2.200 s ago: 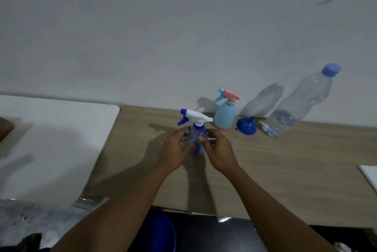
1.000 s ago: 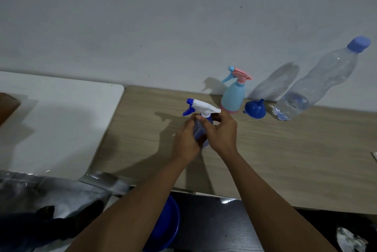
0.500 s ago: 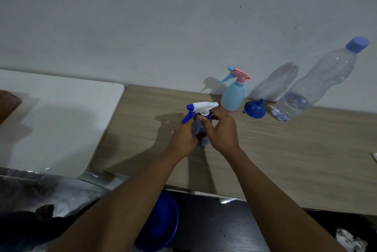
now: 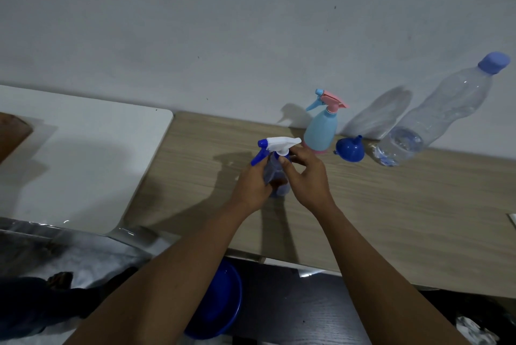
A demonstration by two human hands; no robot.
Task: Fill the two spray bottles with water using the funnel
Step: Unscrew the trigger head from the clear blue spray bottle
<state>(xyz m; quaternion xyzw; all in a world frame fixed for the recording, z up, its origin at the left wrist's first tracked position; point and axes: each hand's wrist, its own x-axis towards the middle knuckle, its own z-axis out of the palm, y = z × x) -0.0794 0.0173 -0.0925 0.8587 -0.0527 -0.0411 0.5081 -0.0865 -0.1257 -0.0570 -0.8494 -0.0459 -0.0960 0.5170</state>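
Back right crowded, bare wood elsewhere.
From the held spray bottle (image 4: 275,177), a pale-blue spray bottle (image 4: 318,132) stands at one o'clock, the funnel (image 4: 350,150) and water bottle (image 4: 435,118) at two; the wooden table (image 4: 405,205) lies bare from three to five and from nine to eleven.

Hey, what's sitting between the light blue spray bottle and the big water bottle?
The blue funnel, resting on the wooden tabletop between the light blue spray bottle and the clear water bottle, as the head view shows.
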